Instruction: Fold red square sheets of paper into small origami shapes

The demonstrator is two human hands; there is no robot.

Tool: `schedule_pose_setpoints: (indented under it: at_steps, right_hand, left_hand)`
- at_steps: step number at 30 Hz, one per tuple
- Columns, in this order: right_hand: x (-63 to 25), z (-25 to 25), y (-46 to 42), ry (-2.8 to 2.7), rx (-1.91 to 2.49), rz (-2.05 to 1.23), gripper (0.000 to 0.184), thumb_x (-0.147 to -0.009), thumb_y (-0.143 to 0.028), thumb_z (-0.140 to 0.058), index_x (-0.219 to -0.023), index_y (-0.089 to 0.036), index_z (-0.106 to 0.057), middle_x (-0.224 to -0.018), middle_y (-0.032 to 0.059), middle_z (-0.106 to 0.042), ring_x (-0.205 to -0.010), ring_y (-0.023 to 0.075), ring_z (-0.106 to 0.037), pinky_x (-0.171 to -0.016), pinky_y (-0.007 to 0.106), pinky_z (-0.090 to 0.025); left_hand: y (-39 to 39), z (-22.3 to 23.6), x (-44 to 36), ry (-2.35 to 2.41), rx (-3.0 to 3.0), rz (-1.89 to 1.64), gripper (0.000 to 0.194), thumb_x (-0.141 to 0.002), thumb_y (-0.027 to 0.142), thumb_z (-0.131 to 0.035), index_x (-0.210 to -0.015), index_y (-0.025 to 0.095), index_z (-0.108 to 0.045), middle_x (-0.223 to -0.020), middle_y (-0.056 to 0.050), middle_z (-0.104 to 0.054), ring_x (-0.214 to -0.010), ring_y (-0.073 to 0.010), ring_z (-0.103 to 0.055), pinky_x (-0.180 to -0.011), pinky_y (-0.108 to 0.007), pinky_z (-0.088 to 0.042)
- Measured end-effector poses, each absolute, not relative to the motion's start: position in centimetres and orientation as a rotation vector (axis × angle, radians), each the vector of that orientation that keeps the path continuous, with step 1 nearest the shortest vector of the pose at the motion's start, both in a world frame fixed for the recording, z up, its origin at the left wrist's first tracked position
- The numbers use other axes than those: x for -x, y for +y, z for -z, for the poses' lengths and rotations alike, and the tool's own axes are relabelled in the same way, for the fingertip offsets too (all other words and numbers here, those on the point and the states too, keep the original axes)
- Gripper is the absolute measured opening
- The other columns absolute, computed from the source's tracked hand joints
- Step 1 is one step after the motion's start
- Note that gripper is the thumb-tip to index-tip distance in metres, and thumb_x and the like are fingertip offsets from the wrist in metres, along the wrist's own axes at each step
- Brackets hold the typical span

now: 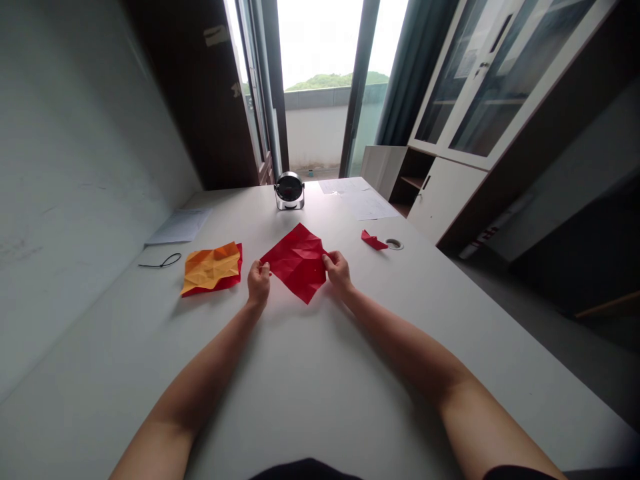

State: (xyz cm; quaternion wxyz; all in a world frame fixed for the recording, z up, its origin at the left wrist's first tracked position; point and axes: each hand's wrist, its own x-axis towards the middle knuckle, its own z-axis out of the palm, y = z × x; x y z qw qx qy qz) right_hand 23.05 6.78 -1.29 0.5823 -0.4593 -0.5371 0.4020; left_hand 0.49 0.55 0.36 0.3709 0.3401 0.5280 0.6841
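A creased sheet of red paper (299,260) is stretched between my two hands over the white table, one corner pointing toward me. My left hand (259,280) pinches its left corner between thumb and fingers. At the opposite corner, my right hand (338,268) grips the paper the same way. Left of my left hand lies a crumpled orange sheet (213,267) on top of red paper (227,285). A small folded red paper piece (373,240) rests to the right, beyond my right hand.
A round black-and-silver device (289,191) stands toward the back of the table (300,393). White papers (367,204) lie at the far right, another stack (179,225) at the left by the wall. A black cable tie (161,261) and a cable hole ring (394,245) are also there.
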Motion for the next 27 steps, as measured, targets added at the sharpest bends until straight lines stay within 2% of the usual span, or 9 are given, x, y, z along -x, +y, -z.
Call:
schedule_pose_setpoints:
  at_steps: [4,11,18,24,27]
  right_hand:
    - [-23.1,1.6,7.5,-1.107,0.984,-1.115,0.036,-0.08,-0.055,-0.061,-0.084,-0.023,-0.047,-0.074,-0.0005,-0.062,-0.063,0.0155,-0.06,-0.057,0.03,-0.055]
    - [-22.5,1.3,7.1,-1.059,0.88,-1.275,0.041,-0.075,-0.054,-0.072,-0.083,-0.022,-0.047,-0.067,-0.0026,-0.06,-0.052,0.0119,-0.056,-0.049,0.026,-0.053]
    - [-22.7,1.1,7.1,-1.005,0.858,-1.343,0.04,-0.073,-0.052,-0.074,-0.084,-0.021,-0.051,-0.065,-0.0027,-0.062,-0.052,0.0116,-0.058,-0.049,0.025,-0.052]
    - [-23.0,1.1,6.8,-1.047,0.853,-1.384,0.037,-0.076,-0.051,-0.072,-0.086,-0.021,-0.054,-0.073,0.0033,-0.071,-0.06,0.0157,-0.066,-0.054,0.026,-0.052]
    - [-23.0,1.3,6.8,-1.072,0.86,-1.398,0.037,-0.075,-0.051,-0.072,-0.086,-0.02,-0.054,-0.073,0.0042,-0.072,-0.06,0.0161,-0.066,-0.055,0.027,-0.051]
  left_hand:
    - [1.5,-0.4,0.8,1.288,-0.741,-1.907,0.013,-0.083,0.029,-0.061,-0.08,0.021,-0.05,-0.076,0.002,-0.054,-0.064,-0.0115,-0.054,-0.064,-0.024,-0.047]
    - [1.8,-0.8,1.8,1.13,-0.501,-1.921,0.012,-0.084,0.029,-0.059,-0.092,0.022,-0.053,-0.086,0.0,-0.061,-0.071,-0.0109,-0.061,-0.068,-0.024,-0.052]
    - [1.5,-1.0,0.7,1.122,-0.555,-1.71,0.025,-0.082,0.028,-0.07,-0.103,0.018,-0.061,-0.103,-0.01,-0.069,-0.092,-0.0207,-0.068,-0.079,-0.034,-0.059]
    - [2.6,-2.5,3.9,1.153,-0.38,-1.915,0.033,-0.089,0.04,-0.059,-0.116,0.021,-0.061,-0.114,-0.009,-0.067,-0.107,-0.022,-0.065,-0.086,-0.035,-0.058]
    - [3.1,-3.4,7.8,1.221,-0.289,-2.036,0.036,-0.09,0.044,-0.053,-0.119,0.024,-0.059,-0.109,-0.008,-0.068,-0.105,-0.0223,-0.065,-0.08,-0.035,-0.057]
